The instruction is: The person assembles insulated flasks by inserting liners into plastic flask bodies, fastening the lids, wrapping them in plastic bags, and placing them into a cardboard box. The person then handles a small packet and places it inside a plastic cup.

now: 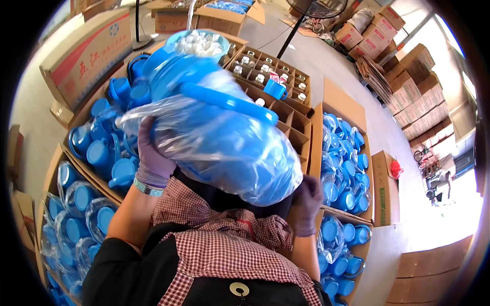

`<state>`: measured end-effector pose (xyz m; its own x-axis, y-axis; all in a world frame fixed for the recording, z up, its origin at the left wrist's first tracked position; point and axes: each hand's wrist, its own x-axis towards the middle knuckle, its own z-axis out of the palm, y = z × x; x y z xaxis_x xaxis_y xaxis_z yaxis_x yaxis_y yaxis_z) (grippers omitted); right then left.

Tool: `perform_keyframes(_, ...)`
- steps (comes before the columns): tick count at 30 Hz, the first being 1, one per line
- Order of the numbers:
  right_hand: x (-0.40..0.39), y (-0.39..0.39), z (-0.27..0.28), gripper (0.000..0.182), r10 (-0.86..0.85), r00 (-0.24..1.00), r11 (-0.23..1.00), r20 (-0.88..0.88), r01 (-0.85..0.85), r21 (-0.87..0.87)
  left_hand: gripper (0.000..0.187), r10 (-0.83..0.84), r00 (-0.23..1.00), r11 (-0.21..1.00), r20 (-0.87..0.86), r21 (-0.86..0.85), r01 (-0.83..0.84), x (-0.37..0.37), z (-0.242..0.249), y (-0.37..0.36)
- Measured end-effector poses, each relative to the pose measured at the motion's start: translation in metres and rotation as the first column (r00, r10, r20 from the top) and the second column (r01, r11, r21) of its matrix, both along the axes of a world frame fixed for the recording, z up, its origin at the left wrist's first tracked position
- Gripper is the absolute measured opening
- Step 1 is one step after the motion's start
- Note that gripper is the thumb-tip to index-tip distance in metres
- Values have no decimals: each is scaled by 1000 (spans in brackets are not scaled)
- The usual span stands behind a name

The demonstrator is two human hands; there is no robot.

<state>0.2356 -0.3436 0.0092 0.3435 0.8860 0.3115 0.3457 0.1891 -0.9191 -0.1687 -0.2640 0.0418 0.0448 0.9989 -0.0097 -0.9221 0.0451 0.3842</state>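
A large blue plastic jug (245, 158) with a long blue handle lies tilted across my lap in a clear plastic bag. Its upper end is smeared by motion. My left hand (153, 158), in a purple-grey glove, is closed on the gathered bag at the jug's left side. At the lower right end, my right hand (308, 199), gloved too, holds the bagged base; its fingers are partly hidden and blurred. Just past the jug stands a light-blue basin (223, 42) of small white stoppers (196, 44).
Cartons of blue jugs flank me: left (104, 137), lower left (76, 224), right (344, 163) and lower right (339, 255). Ahead, a divided carton (286, 76) holds silvery-necked bottles and a blue cup (275, 90). A fan (326, 7) stands beyond; cartons (418, 97) are stacked right.
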Motion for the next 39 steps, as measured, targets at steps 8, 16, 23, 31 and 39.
perform_keyframes(8, -45, 12, 43, 37, -38, 763, 777, 646, -383, 499, 71, -204, 947, 977, 248, -8, 212, -9, -82, -10)
perform_keyframes(16, -38, 20, -63, 57, 162, 17, 771, -987, -626, 115, 59, -99, 960, 988, 263, 145, 62, 10, -83, -29)
perform_keyframes(23, -11, -14, -76, 62, 177, 557, 796, -811, -565, -214, 69, -210, 939, 977, 271, 33, 209, 36, -35, -4)
perform_keyframes(31, 11, -20, -52, 56, 154, 692, 834, -705, -474, -283, 68, -331, 892, 921, 308, 311, 234, 59, -57, 5)
perform_keyframes(39, -6, -20, -65, 51, 155, 678, 813, -718, -501, -298, 68, -383, 830, 882, 405, 428, 198, 27, -66, 6)
